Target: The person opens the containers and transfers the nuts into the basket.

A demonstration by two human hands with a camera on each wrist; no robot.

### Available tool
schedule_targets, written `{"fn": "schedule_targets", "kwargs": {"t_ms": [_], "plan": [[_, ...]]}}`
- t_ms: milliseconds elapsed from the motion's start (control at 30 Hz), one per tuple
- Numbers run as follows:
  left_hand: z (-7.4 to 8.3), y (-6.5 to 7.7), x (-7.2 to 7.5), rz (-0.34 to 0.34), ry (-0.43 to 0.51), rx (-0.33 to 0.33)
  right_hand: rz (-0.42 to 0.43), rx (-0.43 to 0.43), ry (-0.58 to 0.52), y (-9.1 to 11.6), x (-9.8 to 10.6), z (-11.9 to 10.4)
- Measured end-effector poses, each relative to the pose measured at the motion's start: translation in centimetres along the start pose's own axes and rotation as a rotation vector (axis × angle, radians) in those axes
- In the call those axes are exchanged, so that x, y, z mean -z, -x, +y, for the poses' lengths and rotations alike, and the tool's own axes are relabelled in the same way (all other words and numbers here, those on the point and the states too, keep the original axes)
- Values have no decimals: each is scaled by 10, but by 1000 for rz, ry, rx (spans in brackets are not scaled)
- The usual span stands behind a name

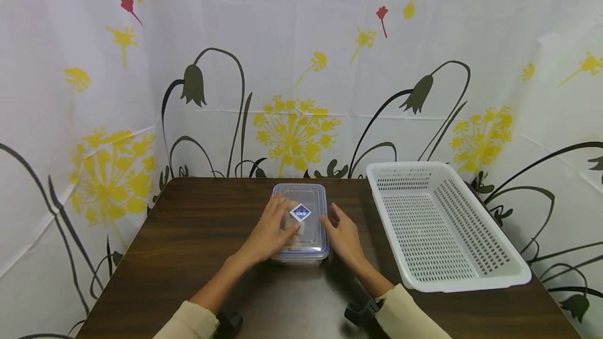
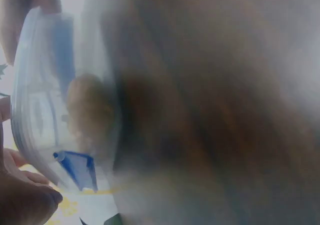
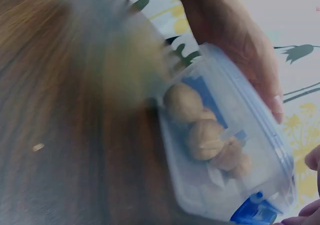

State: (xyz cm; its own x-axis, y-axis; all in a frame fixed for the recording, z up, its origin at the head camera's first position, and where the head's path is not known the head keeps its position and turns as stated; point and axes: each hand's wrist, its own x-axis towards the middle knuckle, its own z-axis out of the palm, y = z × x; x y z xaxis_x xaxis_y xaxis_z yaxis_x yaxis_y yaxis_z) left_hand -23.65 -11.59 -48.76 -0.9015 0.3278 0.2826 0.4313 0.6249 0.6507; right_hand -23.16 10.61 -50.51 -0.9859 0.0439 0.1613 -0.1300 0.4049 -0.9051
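Note:
A clear plastic food container (image 1: 303, 247) with a blue-edged lid (image 1: 306, 192) sits on the table, a blue and white diamond label (image 1: 300, 212) on its top. Across the lid's left part rests my left hand (image 1: 264, 234), fingers extended. My right hand (image 1: 345, 237) is at the container's right side, its thumb by the lid's edge and the other fingers loosely bent. Through the wall in the right wrist view show several walnuts (image 3: 205, 137) and a blue plastic piece (image 3: 256, 210). In the left wrist view, a brown walnut (image 2: 90, 105) looks blurred behind the plastic.
A white perforated plastic basket (image 1: 395, 245) stands at the right of the dark wooden table (image 1: 188, 234). Behind the table hangs a white curtain (image 1: 292, 25) with flower prints. A small pale crumb (image 3: 38, 147) lies on the wood.

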Motion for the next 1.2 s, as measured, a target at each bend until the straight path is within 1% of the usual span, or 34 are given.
{"fn": "schedule_targets", "kwargs": {"t_ms": [133,300,367,467,667,767,933,1067,1200], "plan": [[-3,-6,7,4,72,111,-30,-1,56,-7,-2,-4],[-8,-13,15,8,164,255,-34,-8,110,-15,-3,-8],[-8,-14,17,2,197,304,-33,-12,113,-17,-4,-9],[-7,-17,20,-1,249,355,-42,-15,112,-21,-4,-12],[-6,-20,20,12,394,368,-55,-29,104,-28,-7,-15],[-5,-22,19,27,431,374,-61,-36,95,-30,-7,-16],[-5,-22,17,28,447,381,-59,-51,80,-30,-7,-17],[-4,-23,18,30,447,370,-56,-53,72,-30,-6,-18],[-3,-22,20,30,432,383,-47,-46,75,-29,-6,-19]]}}
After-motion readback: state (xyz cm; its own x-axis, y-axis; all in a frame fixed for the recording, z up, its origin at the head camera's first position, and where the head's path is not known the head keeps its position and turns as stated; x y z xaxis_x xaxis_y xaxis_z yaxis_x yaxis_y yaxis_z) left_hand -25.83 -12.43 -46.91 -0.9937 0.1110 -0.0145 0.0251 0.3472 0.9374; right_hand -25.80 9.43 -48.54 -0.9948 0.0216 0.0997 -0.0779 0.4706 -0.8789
